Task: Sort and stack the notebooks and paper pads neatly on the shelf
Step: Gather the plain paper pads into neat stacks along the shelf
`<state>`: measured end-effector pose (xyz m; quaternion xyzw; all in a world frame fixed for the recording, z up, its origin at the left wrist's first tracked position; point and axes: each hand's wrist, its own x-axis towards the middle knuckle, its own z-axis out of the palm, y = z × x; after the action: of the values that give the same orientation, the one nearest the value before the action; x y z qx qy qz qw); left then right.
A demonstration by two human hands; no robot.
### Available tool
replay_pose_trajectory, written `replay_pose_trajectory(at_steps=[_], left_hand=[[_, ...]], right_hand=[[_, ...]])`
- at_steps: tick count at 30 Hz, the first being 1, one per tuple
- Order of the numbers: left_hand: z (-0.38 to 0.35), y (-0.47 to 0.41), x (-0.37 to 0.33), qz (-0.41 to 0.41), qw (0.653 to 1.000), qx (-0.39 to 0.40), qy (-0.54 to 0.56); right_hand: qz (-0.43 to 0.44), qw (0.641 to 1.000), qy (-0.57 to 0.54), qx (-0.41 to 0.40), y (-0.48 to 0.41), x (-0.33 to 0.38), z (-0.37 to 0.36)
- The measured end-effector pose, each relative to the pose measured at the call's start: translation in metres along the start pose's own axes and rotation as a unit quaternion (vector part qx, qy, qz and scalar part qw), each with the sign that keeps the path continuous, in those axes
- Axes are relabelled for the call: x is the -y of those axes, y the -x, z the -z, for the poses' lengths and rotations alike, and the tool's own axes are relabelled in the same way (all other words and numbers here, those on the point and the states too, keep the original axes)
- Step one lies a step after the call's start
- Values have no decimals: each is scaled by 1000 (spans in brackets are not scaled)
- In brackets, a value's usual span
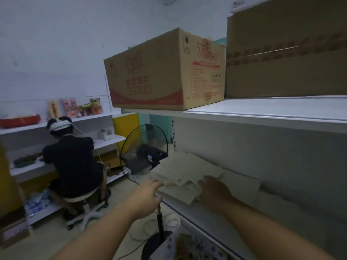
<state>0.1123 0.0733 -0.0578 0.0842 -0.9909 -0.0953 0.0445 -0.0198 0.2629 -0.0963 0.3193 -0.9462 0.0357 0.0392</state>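
Observation:
Several pale cream notebooks and paper pads lie scattered and overlapping on the white middle shelf, near its left end. My left hand reaches toward the left edge of the pile, fingers extended, tips at the nearest pad. Over the right part of the pile my right hand hovers palm down with relaxed fingers, and I cannot tell whether it touches the pads. Neither hand holds anything.
A printed cardboard box and a larger plain one sit on the upper shelf. A black standing fan stands just left of the shelf end. A seated person works at the far shelves.

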Motion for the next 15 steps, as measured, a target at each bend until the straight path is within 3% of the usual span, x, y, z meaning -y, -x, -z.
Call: replay_pose_trajectory(at_steps=[3, 8, 15], left_hand=[[3, -27, 28, -7, 1000, 5, -4], [-5, -77, 80, -11, 999, 39, 29], [-5, -150, 126, -103, 987, 54, 112]], right_hand=[[-45, 998, 6, -36, -39, 10, -5], [-103, 995, -2, 20, -79, 14, -25], [-113, 991, -46, 53, -76, 16, -28]])
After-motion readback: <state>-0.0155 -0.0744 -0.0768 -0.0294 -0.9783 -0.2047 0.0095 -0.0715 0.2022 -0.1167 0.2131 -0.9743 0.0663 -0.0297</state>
